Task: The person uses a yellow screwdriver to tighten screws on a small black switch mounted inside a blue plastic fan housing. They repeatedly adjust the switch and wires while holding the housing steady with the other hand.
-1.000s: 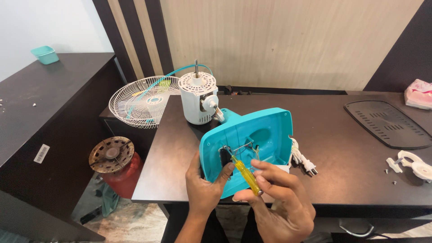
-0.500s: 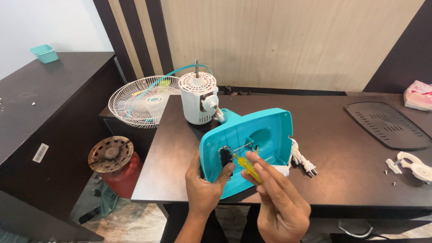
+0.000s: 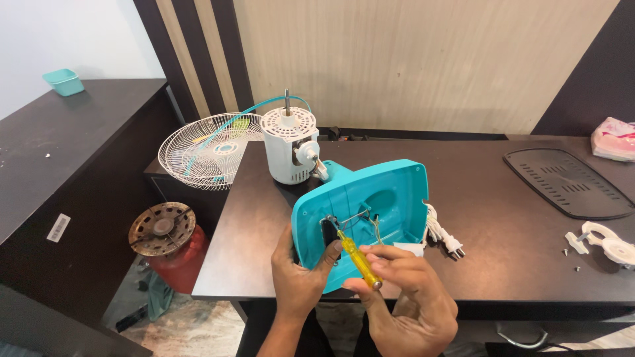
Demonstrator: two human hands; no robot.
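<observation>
Gripping a yellow screwdriver (image 3: 358, 259), right hand (image 3: 410, 301); left hand (image 3: 301, 277) clasps upturned teal base (image 3: 390, 192)

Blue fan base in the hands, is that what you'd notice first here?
Yes: the base stands tilted at the table's front edge, left hand steadying it. The right hand pokes a yellow screwdriver inside. Behind it stand a white motor and a wire grille.

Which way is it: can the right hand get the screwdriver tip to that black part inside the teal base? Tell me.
Probably yes: the right hand angles the yellow screwdriver into the open underside of the teal base, steadied by the left hand; nothing blocks the black part.
</observation>
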